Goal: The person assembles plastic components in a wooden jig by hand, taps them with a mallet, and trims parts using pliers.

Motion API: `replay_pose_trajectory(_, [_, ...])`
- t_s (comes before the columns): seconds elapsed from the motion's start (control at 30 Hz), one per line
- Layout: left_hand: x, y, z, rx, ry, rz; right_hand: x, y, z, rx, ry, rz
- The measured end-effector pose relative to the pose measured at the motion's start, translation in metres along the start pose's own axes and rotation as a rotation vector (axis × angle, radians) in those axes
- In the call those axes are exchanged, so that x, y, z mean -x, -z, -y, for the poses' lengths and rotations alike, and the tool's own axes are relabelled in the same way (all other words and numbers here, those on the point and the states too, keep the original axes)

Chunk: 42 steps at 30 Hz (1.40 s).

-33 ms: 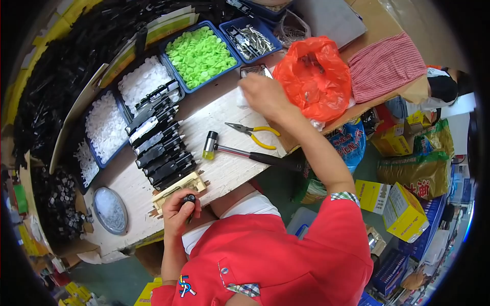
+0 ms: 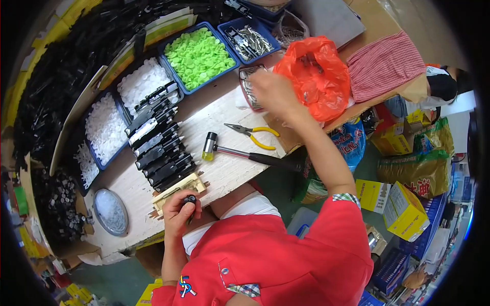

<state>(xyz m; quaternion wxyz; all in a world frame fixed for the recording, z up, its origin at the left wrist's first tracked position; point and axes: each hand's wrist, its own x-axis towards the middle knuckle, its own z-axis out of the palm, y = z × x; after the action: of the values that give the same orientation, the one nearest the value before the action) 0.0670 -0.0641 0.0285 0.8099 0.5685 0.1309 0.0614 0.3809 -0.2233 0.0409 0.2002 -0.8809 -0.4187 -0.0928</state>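
Observation:
My left hand (image 2: pixel 178 210) is closed around a small black part with a rounded end (image 2: pixel 190 199), near the table's front edge. Just beyond it lies a cream-coloured block fixture (image 2: pixel 179 187). My right hand (image 2: pixel 277 96) hovers beside a small reddish-rimmed tray of metal pieces (image 2: pixel 248 90); motion smears its fingers. A row of black plastic assemblies (image 2: pixel 158 137) runs up the table from the fixture. Yellow-handled long-nose pliers (image 2: pixel 255 135) and a hammer (image 2: pixel 240 152) with a black grip and a yellow-green face lie between my hands.
Blue bins hold green caps (image 2: pixel 199 56), white pieces (image 2: pixel 104 127) and metal parts (image 2: pixel 252 43). An orange plastic bag (image 2: pixel 316 76) stands at the right, near a checked red cloth (image 2: pixel 385 66). An oval dish (image 2: pixel 110 211) sits at left. Black parts are heaped behind the bins.
My right hand has drawn back to the right, uncovering more of the small metal-piece tray. My left hand holds the black part in the same place.

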Motion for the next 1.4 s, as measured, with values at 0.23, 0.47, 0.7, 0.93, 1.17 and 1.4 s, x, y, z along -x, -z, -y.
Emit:
replay_pose_trajectory(0.23, [-0.009, -0.01, -0.001, -0.014, 0.038, 0.046, 0.015, 0.065, -0.095, 0.115, -0.431, 0.189])
replay_pose_trajectory(0.47, [-0.009, -0.014, -0.004, -0.05, 0.032, 0.051, 0.063, 0.009, -0.03, 0.259, -0.295, 0.088])
replay_pose_trajectory(0.7, [-0.006, -0.021, -0.008, -0.094, 0.005, 0.069, 0.022, 0.081, -0.086, 0.278, -0.441, -0.296])
replay_pose_trajectory(0.93, [0.002, -0.023, -0.006, -0.067, 0.006, 0.075, 0.012, 0.096, -0.079, 0.549, -0.241, -0.313])
replay_pose_trajectory(1.17, [0.01, -0.013, -0.009, -0.059, 0.001, 0.063, 0.074, -0.016, -0.022, 0.532, -0.127, 0.046])
replay_pose_trajectory(1.4, [0.011, -0.012, -0.005, -0.075, 0.013, 0.031, 0.061, 0.026, -0.051, -0.032, -0.201, 0.033])
